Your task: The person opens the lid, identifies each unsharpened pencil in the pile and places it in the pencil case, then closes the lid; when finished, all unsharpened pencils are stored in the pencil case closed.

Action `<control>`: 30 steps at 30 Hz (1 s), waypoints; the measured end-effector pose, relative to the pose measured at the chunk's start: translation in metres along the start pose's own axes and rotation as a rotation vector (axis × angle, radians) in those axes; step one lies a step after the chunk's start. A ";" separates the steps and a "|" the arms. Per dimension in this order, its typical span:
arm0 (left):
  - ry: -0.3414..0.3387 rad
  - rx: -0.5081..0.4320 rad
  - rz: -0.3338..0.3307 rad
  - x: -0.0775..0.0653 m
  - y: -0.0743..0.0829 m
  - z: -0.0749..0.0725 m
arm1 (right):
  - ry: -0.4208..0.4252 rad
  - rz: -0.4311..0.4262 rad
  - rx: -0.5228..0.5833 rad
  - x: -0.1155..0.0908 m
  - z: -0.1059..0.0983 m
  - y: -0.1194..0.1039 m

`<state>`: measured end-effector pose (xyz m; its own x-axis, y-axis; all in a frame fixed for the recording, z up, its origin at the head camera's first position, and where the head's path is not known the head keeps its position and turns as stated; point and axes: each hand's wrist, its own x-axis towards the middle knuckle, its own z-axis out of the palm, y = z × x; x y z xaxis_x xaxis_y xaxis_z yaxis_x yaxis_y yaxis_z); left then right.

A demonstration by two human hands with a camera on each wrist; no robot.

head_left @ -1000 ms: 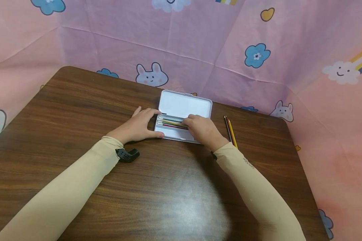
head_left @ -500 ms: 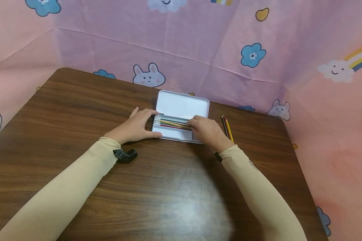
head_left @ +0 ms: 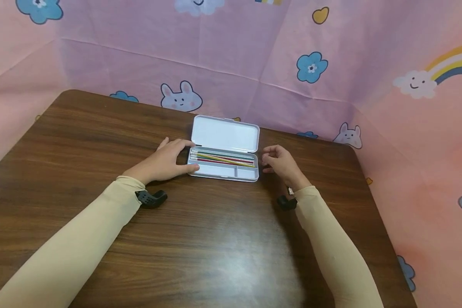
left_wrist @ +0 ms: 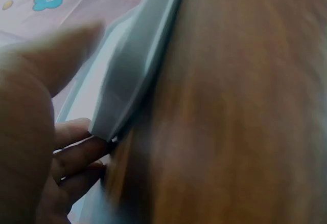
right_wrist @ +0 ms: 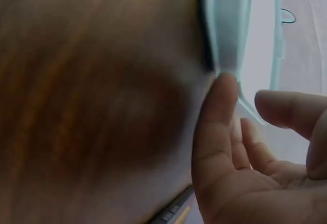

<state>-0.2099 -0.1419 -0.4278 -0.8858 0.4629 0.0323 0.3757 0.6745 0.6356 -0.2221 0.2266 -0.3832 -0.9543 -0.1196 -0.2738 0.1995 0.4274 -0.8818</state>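
Note:
A white pencil case (head_left: 215, 171) lies with its lid (head_left: 226, 133) raised at the back. Several pencils (head_left: 223, 158) lie lengthwise in its rear compartment, a yellow one slanting across the others. My left hand (head_left: 162, 161) holds the case's left end, thumb over the front edge and forefinger by the hinge. In the left wrist view, fingertips (left_wrist: 84, 150) meet the corner of the case. My right hand (head_left: 282, 163) is just off the right end, fingers loosely bent and holding nothing. In the right wrist view, one fingertip (right_wrist: 223, 88) is right at the case's end.
Loose pencils (right_wrist: 176, 208) lie on the brown table (head_left: 200, 239) to the right of the case, mostly hidden by my right hand and wrist in the head view. A pink patterned cloth (head_left: 231, 60) hangs close behind the table's back edge.
My right hand has let go of the pencils and moved right, out of the case. The yellow pencil now lies slanted over the others. My left hand stays on the case's left end.

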 end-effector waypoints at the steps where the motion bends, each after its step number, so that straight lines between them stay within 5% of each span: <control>1: 0.009 -0.012 -0.006 0.000 -0.001 -0.001 | -0.017 0.014 -0.001 0.001 0.001 0.001; 9: 0.156 -0.206 -0.169 0.002 0.002 -0.009 | -0.025 0.077 -0.012 0.015 0.003 0.004; 16: 0.076 -0.337 -0.275 0.014 0.004 -0.013 | -0.076 0.080 0.003 0.021 0.000 0.005; 24: 0.050 -0.308 -0.269 0.024 0.002 -0.011 | -0.117 0.048 -0.052 0.021 0.001 0.009; 30: 0.066 -0.421 -0.287 0.027 0.003 -0.011 | -0.122 0.009 -0.050 0.022 0.000 0.008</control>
<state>-0.2355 -0.1337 -0.4168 -0.9574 0.2472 -0.1492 -0.0154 0.4723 0.8813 -0.2411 0.2275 -0.3964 -0.9176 -0.2226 -0.3295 0.1940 0.4727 -0.8596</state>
